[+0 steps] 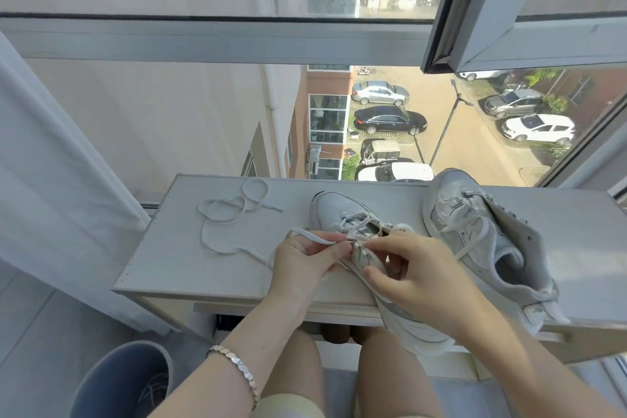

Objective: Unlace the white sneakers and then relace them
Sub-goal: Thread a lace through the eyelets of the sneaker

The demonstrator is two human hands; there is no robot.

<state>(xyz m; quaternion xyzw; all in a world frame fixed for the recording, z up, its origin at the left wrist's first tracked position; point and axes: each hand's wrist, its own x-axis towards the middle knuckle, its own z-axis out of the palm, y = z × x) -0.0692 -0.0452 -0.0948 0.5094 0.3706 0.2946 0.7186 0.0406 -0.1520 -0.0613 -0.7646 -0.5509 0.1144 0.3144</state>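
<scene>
Two white sneakers lie on a white table (176, 261) by the window. The near sneaker (339, 214) points away from me, laced over its front eyelets. My left hand (302, 258) pinches a stretch of its white lace (307, 235) at the shoe's left side. My right hand (414, 268) holds the tongue and upper eyelet area, thumb curled under. The second sneaker (475, 241) lies at the right, tilted on its side, with a lace partly through it. A loose white lace (230, 217) lies coiled on the table's left part.
The window glass (475, 129) stands just behind the table, with an opened sash (529, 27) at upper right. A white curtain (51, 180) hangs at the left. A blue-grey bin (122, 380) stands on the floor at lower left. My knees are under the table's front edge.
</scene>
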